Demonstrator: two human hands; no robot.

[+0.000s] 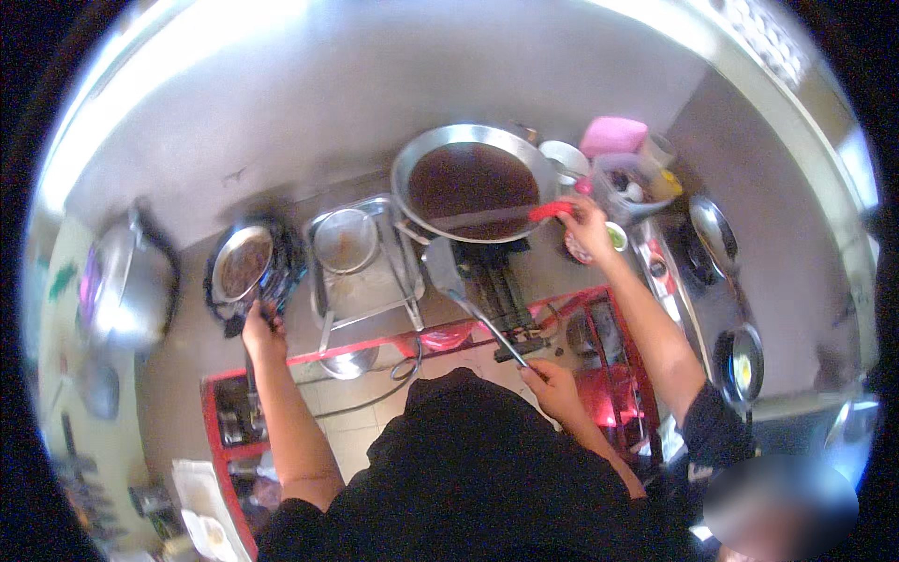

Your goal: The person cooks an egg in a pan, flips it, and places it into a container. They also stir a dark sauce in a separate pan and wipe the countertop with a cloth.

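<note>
At the left, my left hand (265, 334) grips the dark handle of a small round pan (242, 263) with brownish contents, over a dark burner. My right hand (549, 386) holds the end of a metal spatula (484, 319). Its broad blade is up and to the left, by the near rim of a large metal wok (414, 151) of dark brown liquid. A co-worker's hand (586, 225) from the right holds a red grip (551, 210) at the wok's right rim. Between the pans, a round strainer (345, 240) rests on a metal tray (319, 295).
A white bowl (564, 158), a clear tub (628, 204) and a pink container (613, 135) stand right of the wok. Further right are a frying pan with an egg (742, 365) and another pan (713, 228). The red frame (211, 421) of a stand runs below.
</note>
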